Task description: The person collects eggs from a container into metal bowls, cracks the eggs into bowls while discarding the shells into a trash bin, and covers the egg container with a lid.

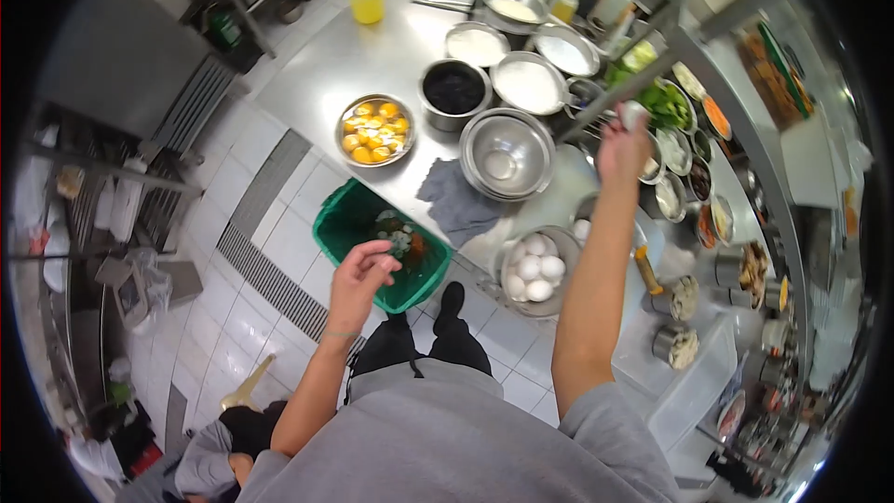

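Note:
My right hand [622, 147] reaches over the counter near the containers of greens, its fingers closed on a white egg [632, 115]. Over the green bin [337, 214], which holds food scraps, my left hand [365, 270] hangs with its fingers curled and parted and nothing visible between them. White eggs fill a metal bowl [511, 292] beside my right forearm. Several yolks lie in another metal bowl [375, 161] at the counter's left edge. Stacked empty metal bowls [499, 166] stand between the two.
A grey cloth [456, 200] lies by the counter edge. Behind it are a pot of dark contents [453, 93] and bowls of white powder [529, 83]. Ingredient containers and a metal shelf post line the right side. Another person [209, 458] is at the lower left.

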The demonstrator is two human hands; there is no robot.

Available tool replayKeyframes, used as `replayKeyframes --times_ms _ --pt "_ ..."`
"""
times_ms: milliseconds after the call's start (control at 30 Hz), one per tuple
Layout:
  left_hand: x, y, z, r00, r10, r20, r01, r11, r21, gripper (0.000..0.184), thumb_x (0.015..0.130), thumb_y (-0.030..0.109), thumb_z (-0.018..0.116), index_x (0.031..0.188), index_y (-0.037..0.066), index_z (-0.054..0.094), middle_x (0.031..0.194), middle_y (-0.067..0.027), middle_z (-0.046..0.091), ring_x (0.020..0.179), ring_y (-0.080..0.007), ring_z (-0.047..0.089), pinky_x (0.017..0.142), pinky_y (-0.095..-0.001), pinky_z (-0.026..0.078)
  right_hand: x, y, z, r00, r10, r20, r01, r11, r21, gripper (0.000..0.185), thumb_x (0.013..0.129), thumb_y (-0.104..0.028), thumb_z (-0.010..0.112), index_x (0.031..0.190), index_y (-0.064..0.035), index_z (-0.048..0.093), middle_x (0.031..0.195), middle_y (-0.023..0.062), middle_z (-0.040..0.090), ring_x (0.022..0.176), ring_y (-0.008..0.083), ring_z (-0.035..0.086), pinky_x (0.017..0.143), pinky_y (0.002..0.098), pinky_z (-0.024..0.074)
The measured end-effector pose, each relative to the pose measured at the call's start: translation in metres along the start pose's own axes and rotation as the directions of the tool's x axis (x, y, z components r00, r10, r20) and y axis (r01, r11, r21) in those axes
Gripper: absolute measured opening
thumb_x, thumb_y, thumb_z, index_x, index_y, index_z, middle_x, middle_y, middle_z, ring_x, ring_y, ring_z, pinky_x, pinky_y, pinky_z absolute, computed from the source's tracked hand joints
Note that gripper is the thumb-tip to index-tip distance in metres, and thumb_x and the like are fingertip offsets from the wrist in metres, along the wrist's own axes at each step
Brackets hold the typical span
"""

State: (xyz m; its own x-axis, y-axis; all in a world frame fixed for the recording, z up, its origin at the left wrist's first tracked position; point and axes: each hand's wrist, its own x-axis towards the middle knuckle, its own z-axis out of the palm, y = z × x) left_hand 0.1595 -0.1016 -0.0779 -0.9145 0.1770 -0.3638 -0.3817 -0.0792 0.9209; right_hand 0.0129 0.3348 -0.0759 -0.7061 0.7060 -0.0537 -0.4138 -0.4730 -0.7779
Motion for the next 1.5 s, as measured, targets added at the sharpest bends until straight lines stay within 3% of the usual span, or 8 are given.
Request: replayKeyframes --times_ms 100,200,333,433,500,667,967,1500 --pt "0.014 0.005 -0.008 0.993 0.091 0.08 -0.089 0.996 -0.028 0.032 0.093 0.012 0.063 0.121 -0.001 0.057 0.099 -0.0052 0.066 0.087 -0.009 0.06 0.075 -0.0234 0.049 -0.056 -0.018 0.017 0.993 -0.018 -0.12 0.016 1.0 -0.011 0.034 0.102 -0.035 0.049 0.112 -0.0024 0.052 0.101 0.012 0.064 0.071 0.0137 0.045 0.063 0.0282 0.038" --pt "0.043 0.021 -0.014 0.98 0.165 0.116 -0.169 0.985 0.03 0.033 0.092 0.014 0.066 0.121 0.001 0.06 0.099 -0.0032 0.066 0.085 -0.0072 0.059 0.073 -0.0218 0.048 -0.129 -0.009 0.05 0.986 0.146 0.077 -0.132 0.977 -0.166 0.031 0.1 -0.032 0.053 0.11 -0.0035 0.058 0.098 0.0125 0.066 0.07 0.0115 0.05 0.064 0.0248 0.0396" --pt "0.104 0.061 -0.016 0.916 0.37 0.157 -0.4 0.877 0.267 0.042 0.088 0.015 0.07 0.127 0.006 0.06 0.107 -0.0035 0.068 0.086 -0.0073 0.059 0.076 -0.0222 0.048 -0.169 0.075 0.09 0.701 0.588 0.403 -0.5 0.808 -0.31 0.033 0.101 -0.034 0.052 0.11 -0.0033 0.059 0.098 0.0125 0.066 0.07 0.0107 0.052 0.064 0.025 0.0432" --pt "0.158 0.066 -0.03 0.853 0.435 0.288 -0.511 0.809 0.29 0.043 0.091 0.015 0.066 0.132 0.005 0.056 0.117 -0.0069 0.065 0.096 -0.0118 0.063 0.085 -0.025 0.05 -0.174 0.134 0.126 0.58 0.733 0.356 -0.625 0.68 -0.384 0.03 0.099 -0.033 0.056 0.11 -0.0048 0.058 0.093 0.0085 0.066 0.068 0.0106 0.054 0.06 0.0255 0.0434" --pt "0.185 0.056 -0.046 0.904 0.298 0.306 -0.359 0.918 0.17 0.044 0.088 0.017 0.07 0.13 0.007 0.059 0.115 -0.007 0.067 0.093 -0.0134 0.062 0.083 -0.0273 0.051 -0.169 0.163 0.141 0.465 0.787 0.405 -0.657 0.614 -0.437 0.033 0.099 -0.037 0.055 0.109 -0.0057 0.058 0.09 0.0065 0.066 0.07 0.0107 0.055 0.061 0.0248 0.0446" --pt "0.218 0.052 -0.07 0.912 0.263 0.316 -0.294 0.954 0.056 0.04 0.088 0.019 0.071 0.126 0.007 0.062 0.109 -0.0089 0.067 0.093 -0.0144 0.063 0.082 -0.0273 0.052 -0.161 0.189 0.164 0.444 0.834 0.328 -0.553 0.543 -0.632 0.042 0.098 -0.041 0.056 0.114 -0.003 0.057 0.091 0.0061 0.065 0.075 0.0108 0.059 0.065 0.0231 0.0475" --pt "0.233 0.056 -0.084 0.956 0.17 0.24 -0.235 0.932 0.275 0.044 0.084 0.026 0.076 0.12 0.006 0.066 0.1 -0.0114 0.068 0.092 -0.0161 0.063 0.081 -0.0275 0.051 -0.144 0.184 0.179 0.522 0.758 0.391 -0.111 0.515 -0.85 0.049 0.09 -0.013 0.065 0.131 0.0103 0.05 0.104 0.0126 0.067 0.086 0.0163 0.067 0.077 0.0252 0.0547" --pt "0.26 0.071 -0.08 0.949 0.035 0.313 -0.175 0.884 0.433 0.041 0.084 0.022 0.076 0.116 0.0 0.065 0.095 -0.0112 0.07 0.082 -0.0161 0.068 0.073 -0.0242 0.055 -0.136 0.191 0.175 0.541 0.737 0.405 -0.107 0.539 -0.836 0.036 0.088 -0.014 0.069 0.119 0.0027 0.065 0.1 0.0106 0.07 0.084 0.0143 0.068 0.076 0.0246 0.0556"
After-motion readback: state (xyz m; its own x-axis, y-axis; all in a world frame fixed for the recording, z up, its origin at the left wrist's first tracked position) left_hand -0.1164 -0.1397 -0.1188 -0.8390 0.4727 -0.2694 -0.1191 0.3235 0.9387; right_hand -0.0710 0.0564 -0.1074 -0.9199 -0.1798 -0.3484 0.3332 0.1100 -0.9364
